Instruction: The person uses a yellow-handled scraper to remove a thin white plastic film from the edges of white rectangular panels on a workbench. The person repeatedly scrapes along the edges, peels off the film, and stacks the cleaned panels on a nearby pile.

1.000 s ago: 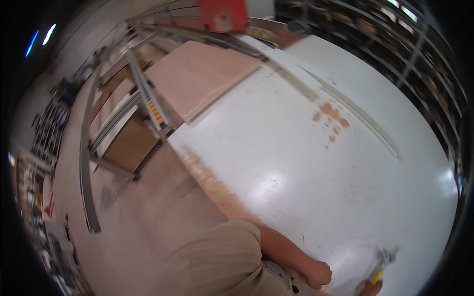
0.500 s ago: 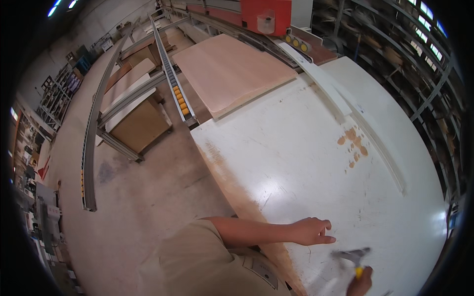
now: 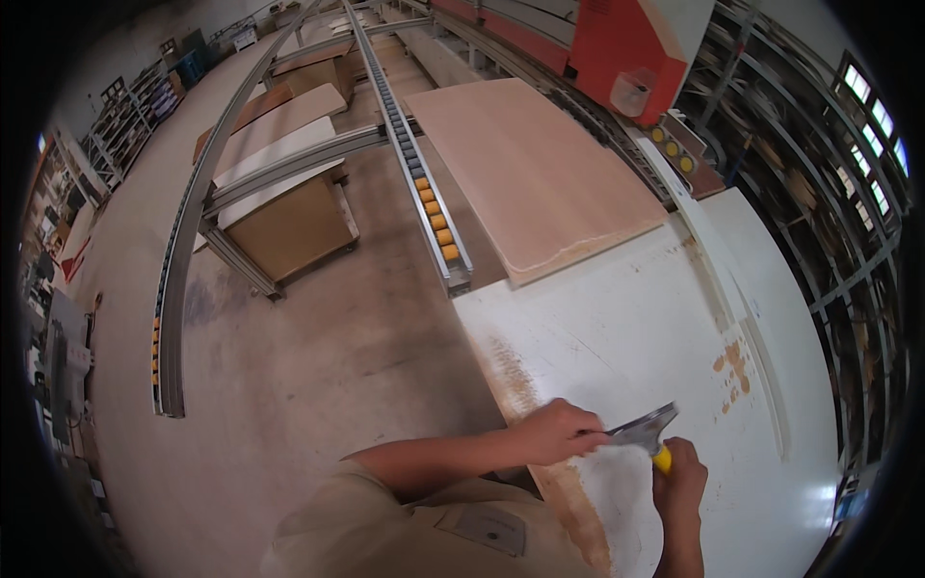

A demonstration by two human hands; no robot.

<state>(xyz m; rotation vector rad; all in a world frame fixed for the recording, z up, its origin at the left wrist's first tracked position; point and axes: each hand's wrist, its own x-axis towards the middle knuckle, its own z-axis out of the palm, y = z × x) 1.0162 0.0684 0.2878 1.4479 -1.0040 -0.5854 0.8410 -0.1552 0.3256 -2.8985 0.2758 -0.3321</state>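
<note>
The right hand [image 3: 680, 477] grips the yellow handle of a scraper [image 3: 647, 431] on the white bench [image 3: 626, 328]. The left hand [image 3: 554, 432], fingers curled, presses on the blade near the bench's worn left edge.

My counter is a broad white-painted board [image 3: 674, 328], its near edge worn bare to brown wood in a long strip [image 3: 540, 424], with a patch of orange-brown chips [image 3: 734, 371] near a raised white ridge [image 3: 742, 318] running along its right side. A large sheet of pale pink-brown plywood [image 3: 525, 173] lies just beyond it, its wavy front edge overlapping the far end. The flat metal scraper blade [image 3: 644, 430] I hold rests against the white surface.
</note>
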